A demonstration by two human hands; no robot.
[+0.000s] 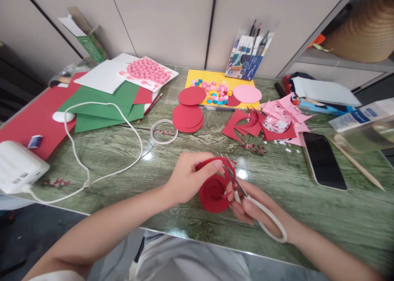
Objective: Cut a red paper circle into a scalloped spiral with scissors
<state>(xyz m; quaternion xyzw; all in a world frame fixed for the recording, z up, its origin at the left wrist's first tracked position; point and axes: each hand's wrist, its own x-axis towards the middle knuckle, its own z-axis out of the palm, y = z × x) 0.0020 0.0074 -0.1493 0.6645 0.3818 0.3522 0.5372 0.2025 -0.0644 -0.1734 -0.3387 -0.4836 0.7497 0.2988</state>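
Observation:
My left hand (192, 174) pinches the edge of a red paper spiral (212, 192), its thumb lying on top. The spiral hangs in loose coils over the front middle of the table. In my right hand (246, 207) is a pair of scissors (271, 221) with white handles, its fingers through the loops. The blades reach up at the outer strip of the spiral, close to my left fingertips. Part of the strip hides behind the blades and fingers. Beyond my hands lie red paper circles (187, 118) and a roll of tape (164, 132).
Red paper offcuts (246, 123) and pink scraps (292, 112) lie at the back right, by a phone (324, 160) and a wooden stick (358, 166). At left are green sheets (104, 98), a white charger (20, 166) and its looping cable (138, 137). A pencil box (248, 59) leans behind.

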